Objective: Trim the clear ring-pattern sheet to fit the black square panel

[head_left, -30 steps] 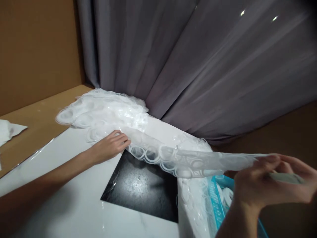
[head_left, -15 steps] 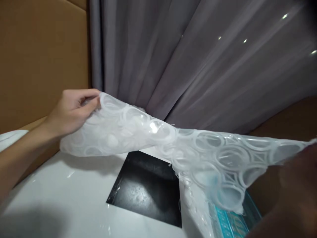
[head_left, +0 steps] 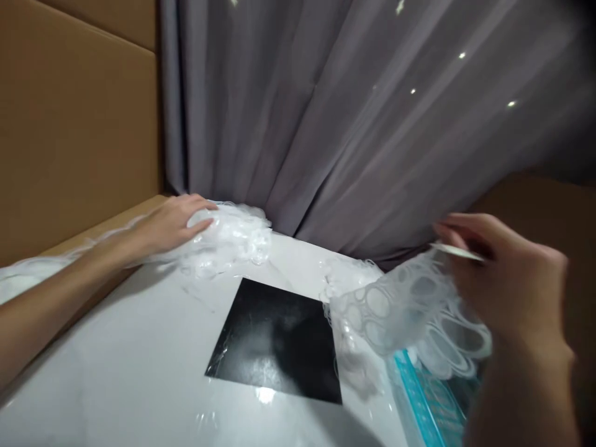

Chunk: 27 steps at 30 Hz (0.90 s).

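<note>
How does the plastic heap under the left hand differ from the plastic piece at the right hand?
The heap lies bunched on the table; the piece hangs from the right hand, partly over the blue basket. The heap looks crumpled, while the piece is spread enough to show separate round shapes. The left hand rests on the heap. Both are whitish, see-through plastic.

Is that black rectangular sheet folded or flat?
Flat: the black rectangular sheet lies on the glossy white table, no fold showing.
</note>
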Tool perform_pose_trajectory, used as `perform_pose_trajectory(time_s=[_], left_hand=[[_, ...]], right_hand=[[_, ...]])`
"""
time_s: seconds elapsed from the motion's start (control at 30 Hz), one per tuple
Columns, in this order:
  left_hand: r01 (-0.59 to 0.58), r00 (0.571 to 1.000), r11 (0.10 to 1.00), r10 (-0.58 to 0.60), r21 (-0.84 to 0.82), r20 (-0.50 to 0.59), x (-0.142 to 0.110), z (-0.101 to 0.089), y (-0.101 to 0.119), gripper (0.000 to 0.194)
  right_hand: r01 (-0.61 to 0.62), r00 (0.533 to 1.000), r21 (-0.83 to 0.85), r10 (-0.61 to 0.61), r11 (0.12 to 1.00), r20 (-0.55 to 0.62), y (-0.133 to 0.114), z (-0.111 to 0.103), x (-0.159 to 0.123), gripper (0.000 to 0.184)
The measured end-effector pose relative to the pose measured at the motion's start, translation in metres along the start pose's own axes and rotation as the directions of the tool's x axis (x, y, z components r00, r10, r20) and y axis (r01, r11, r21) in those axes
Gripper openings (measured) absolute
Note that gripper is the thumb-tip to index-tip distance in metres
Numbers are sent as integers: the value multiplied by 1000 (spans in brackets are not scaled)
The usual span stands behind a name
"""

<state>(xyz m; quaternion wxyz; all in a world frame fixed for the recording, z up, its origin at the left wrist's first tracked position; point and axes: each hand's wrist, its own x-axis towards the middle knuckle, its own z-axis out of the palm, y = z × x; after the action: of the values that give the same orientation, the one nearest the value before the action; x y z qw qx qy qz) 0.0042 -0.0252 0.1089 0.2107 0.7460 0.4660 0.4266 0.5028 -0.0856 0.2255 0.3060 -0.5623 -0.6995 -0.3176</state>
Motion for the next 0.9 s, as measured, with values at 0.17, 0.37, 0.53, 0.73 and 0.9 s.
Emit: perform_pose_trajectory(time_s=[0.17, 0.37, 0.53, 0.73, 0.9], left_hand=[[14, 933, 913, 134, -407, 333, -23, 99, 83, 48], [-36, 974, 873, 140, -486, 179, -24, 165, 141, 97], [-212, 945, 909, 284, -358, 163, 10, 167, 109, 18], [-124, 912, 878, 284, -463, 294, 38, 126, 98, 23], [-56, 797, 837, 365, -544, 480, 56, 101, 103, 29]], right_hand=[[86, 982, 16, -87, 996, 169, -66, -14, 33, 11], [117, 976, 49, -124, 992, 180, -89, -28, 33, 15], [15, 972, 55, -27, 998, 232, -88, -44, 20, 17], [-66, 901, 116, 10, 991, 433, -79, -52, 9, 37], [-109, 854, 205, -14, 973, 520, -81, -55, -2, 48]])
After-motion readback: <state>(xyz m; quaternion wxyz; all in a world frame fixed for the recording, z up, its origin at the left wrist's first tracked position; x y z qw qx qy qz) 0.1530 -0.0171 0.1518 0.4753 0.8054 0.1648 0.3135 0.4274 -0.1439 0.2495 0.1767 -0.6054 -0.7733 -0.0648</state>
